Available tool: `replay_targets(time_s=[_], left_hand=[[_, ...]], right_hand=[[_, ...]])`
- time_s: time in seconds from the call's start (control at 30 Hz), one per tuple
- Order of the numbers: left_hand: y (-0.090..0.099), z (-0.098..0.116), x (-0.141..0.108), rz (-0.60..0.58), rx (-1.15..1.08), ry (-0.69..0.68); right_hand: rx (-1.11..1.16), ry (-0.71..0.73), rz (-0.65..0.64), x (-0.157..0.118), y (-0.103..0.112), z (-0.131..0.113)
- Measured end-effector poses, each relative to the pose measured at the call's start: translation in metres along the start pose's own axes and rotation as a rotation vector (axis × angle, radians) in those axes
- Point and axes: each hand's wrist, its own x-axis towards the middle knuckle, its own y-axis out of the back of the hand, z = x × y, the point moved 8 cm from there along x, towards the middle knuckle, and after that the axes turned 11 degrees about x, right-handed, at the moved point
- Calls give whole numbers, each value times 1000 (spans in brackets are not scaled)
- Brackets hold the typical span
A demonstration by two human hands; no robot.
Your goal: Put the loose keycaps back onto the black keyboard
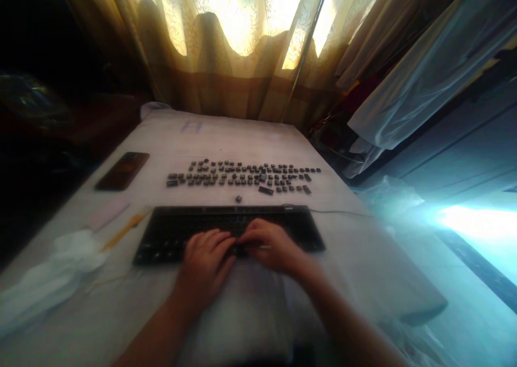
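Note:
A black keyboard (165, 224) lies across the covered surface in front of me, with its cable leaving at the upper right. My left hand (208, 254) rests on its lower middle part, fingers stretched out and thumb apart. Just beside it, my right hand (264, 243) is closed in a pinch over the middle of the keyboard. Whatever sits between those fingertips is hidden; a small pale streak shows near them. Beyond the keyboard, loose dark keycaps (242, 181) are spread in rough rows. One single keycap (238, 198) lies apart, closer to the keyboard.
A dark phone (123, 171) lies on the left. Below it are a pink flat piece (106, 213), a yellow-orange tool (123, 232) and a crumpled white cloth or tissue (60, 270). The cable (343, 212) runs right. Curtains (242, 87) hang behind; cloth (420, 81) hangs at the right.

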Motion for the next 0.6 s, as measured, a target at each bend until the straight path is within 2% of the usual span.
replay_targets(time_s=[0.2,0.43,0.6], left_hand=[[-1,0,1,-12,-14,0],[-3,-1,1,-7,-17,5],[-2,-1,2,-14,-30,15]], right_hand=[[-101,-6,-161,17,5,-2],[-140,6,-170,15,4,-3],[-91,2,-89,13,11,3]])
